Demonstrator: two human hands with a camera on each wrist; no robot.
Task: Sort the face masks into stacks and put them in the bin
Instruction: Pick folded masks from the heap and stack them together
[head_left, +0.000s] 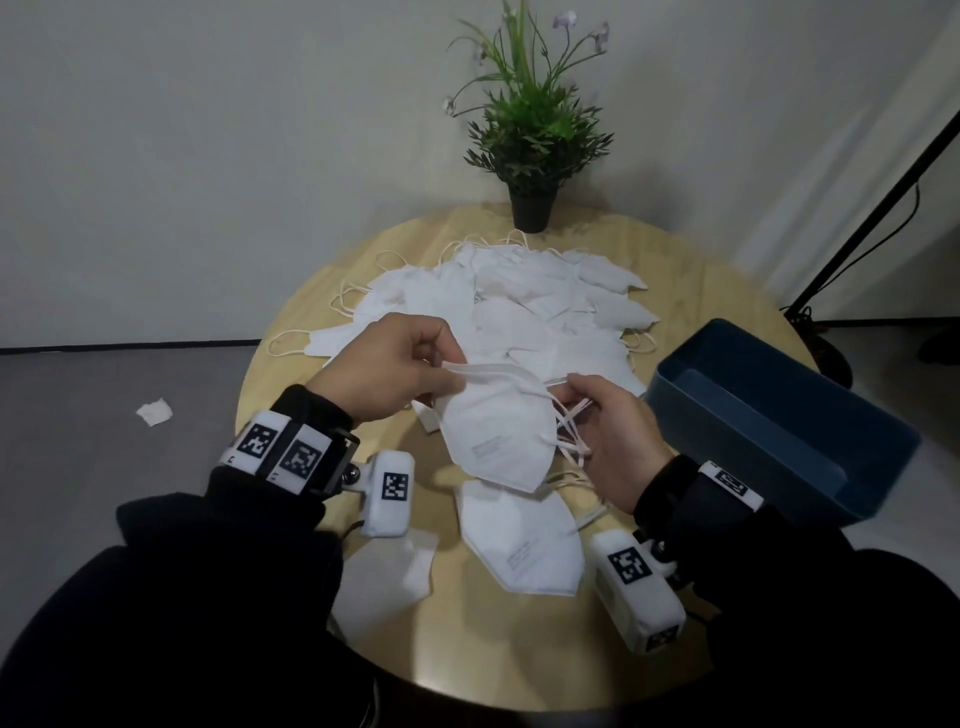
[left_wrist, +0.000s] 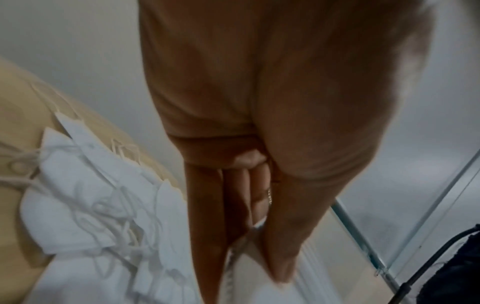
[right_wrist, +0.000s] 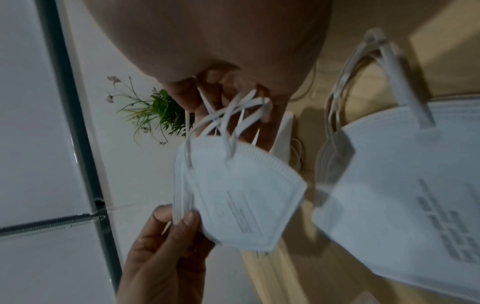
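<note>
Both hands hold a thin stack of white folded masks (head_left: 493, 431) just above the round wooden table (head_left: 467, 649). My left hand (head_left: 452, 371) pinches its left end. My right hand (head_left: 576, 397) grips the bunched ear loops at its right end. In the right wrist view the held masks (right_wrist: 244, 197) hang from the right hand's fingers (right_wrist: 223, 92), and the left hand (right_wrist: 179, 218) pinches the far edge. A sorted stack (head_left: 524, 540) lies flat below them. An unsorted pile (head_left: 519, 301) covers the table's far half. The blue bin (head_left: 769, 410) stands at the right.
A potted plant (head_left: 535, 208) stands at the table's far edge, behind the pile. Another white mask (head_left: 384, 582) lies near my left wrist. The bin juts past the table's right rim. A black stand (head_left: 883, 208) leans at the far right. A paper scrap (head_left: 154, 412) lies on the floor.
</note>
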